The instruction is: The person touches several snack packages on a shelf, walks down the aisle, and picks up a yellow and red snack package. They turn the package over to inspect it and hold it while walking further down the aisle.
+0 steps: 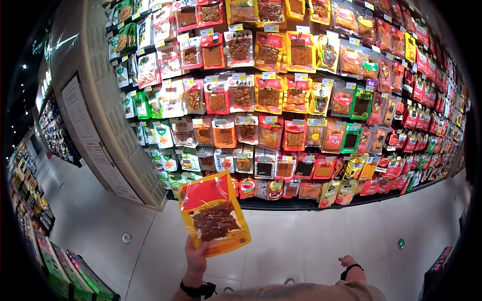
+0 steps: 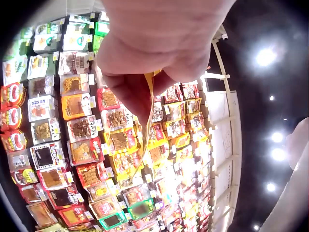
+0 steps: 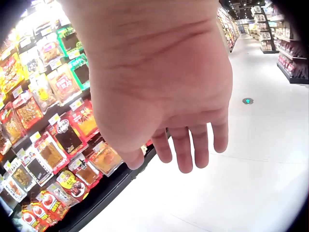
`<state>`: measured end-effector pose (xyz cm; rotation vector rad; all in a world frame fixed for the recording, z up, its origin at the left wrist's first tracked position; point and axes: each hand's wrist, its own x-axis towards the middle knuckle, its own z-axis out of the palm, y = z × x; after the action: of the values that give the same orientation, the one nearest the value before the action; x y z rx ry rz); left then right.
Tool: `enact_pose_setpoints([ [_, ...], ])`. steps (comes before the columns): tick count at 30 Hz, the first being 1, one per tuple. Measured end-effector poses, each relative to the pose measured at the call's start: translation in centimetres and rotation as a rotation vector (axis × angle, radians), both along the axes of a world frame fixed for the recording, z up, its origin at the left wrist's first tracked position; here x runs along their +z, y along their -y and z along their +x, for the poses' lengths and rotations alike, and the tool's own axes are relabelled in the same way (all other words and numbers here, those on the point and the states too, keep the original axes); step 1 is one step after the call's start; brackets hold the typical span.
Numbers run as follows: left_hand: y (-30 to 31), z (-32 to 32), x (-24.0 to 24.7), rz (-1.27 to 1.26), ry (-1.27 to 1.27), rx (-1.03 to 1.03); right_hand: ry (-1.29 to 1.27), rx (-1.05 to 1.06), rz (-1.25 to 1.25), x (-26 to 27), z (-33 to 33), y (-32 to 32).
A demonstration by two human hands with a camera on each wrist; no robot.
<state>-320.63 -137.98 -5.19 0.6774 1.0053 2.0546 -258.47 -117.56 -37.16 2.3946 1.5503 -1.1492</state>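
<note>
A yellow and red snack package (image 1: 213,215) with a clear window showing brown pieces is held up in the left hand (image 1: 196,257), pinched at its lower left corner. In the left wrist view the left hand (image 2: 161,48) grips the package (image 2: 149,116), seen edge-on between thumb and fingers. The right hand (image 1: 347,261) hangs low over the floor, apart from the shelves. In the right wrist view the right hand (image 3: 161,92) shows its palm, fingers loosely extended, holding nothing.
A wall of hanging snack packages (image 1: 268,90) stands ahead, with a black base ledge (image 1: 281,204). A panelled pillar (image 1: 95,100) is at its left. Green boxes (image 1: 75,271) stand at lower left. Tiled floor (image 1: 281,241) lies below, with more shelves (image 3: 292,48) along the aisle.
</note>
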Motion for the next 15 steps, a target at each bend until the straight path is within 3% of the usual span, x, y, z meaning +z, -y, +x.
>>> enact_pose_setpoints([
  [4,-0.8,1.2,-1.1,-0.012,-0.041,0.073,-0.026,-0.134,-0.117,0.9,2.2,1.3],
  [9,0.0,1.0,-1.0,-0.052,-0.146,-0.014,-0.062,-0.272,-0.202,2.8,1.4,3.4],
  [15,-0.4,0.4,-1.5,-0.027,-0.109,-0.083,-0.073,-0.306,-0.159,-1.1,3.0,4.5],
])
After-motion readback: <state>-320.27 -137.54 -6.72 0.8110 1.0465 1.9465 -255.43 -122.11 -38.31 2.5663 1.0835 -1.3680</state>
